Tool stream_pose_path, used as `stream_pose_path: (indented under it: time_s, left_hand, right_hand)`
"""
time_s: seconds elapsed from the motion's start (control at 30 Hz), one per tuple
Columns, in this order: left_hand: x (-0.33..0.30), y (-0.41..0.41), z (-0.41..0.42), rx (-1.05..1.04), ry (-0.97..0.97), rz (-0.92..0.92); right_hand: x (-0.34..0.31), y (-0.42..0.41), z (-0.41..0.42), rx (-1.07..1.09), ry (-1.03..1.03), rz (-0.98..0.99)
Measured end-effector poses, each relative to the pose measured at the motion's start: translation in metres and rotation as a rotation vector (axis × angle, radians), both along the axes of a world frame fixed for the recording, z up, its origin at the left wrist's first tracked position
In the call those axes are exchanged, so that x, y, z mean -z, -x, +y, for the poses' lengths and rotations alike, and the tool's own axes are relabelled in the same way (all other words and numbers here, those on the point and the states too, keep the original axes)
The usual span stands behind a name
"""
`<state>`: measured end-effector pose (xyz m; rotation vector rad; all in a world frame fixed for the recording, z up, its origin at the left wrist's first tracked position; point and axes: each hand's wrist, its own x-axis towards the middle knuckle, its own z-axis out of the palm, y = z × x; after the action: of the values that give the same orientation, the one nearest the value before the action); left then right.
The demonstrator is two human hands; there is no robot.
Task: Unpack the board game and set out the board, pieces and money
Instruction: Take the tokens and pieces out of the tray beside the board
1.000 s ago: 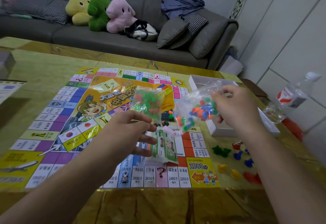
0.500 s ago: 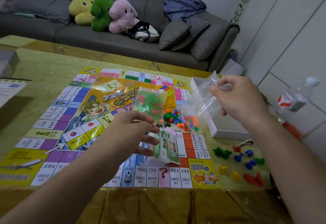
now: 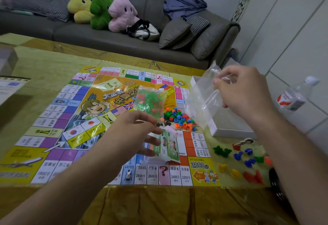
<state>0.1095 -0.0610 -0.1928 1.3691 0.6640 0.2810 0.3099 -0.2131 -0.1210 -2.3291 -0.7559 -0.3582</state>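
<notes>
The colourful game board [image 3: 58,123] lies flat on the table. My left hand [image 3: 131,132] pinches a clear bag of green and red pieces [image 3: 150,102] above the board's middle. My right hand [image 3: 246,93] holds an empty clear plastic bag [image 3: 202,100] upside down over the board's right side. Under it lies a pile of small coloured cubes [image 3: 179,117]. A stack of paper money [image 3: 167,145] rests on the board near my left fingers. Several coloured pawns [image 3: 243,161] stand on the table right of the board.
The open white game box [image 3: 229,129] sits at the board's right edge. A plastic bottle [image 3: 294,95] lies further right. A printed sheet [image 3: 10,86] lies at the table's left. Behind the table a grey sofa [image 3: 99,35] carries plush toys [image 3: 101,11], cushions and a bag.
The coloured cubes have dropped out of the right-hand bag onto the board. My right hand has lifted the emptied bag a little. My left hand still holds its bag in place.
</notes>
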Motion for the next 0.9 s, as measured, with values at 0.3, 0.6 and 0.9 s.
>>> stream_pose_path:
  time_s: [0.3, 0.6, 0.9]
  left_hand:
    - [0.0, 0.0, -0.006, 0.001, -0.004, 0.021]
    - [-0.001, -0.003, -0.021, 0.072, 0.256, -0.087]
    - [0.0, -0.009, -0.065, 0.146, -0.209, -0.115]
  right_hand:
    - [-0.004, -0.001, -0.005, 0.003, 0.008, 0.013]
    - [0.012, 0.045, -0.033, -0.189, -0.611, 0.781]
    - [0.057, 0.081, -0.135, -0.01, -0.473, 0.819]
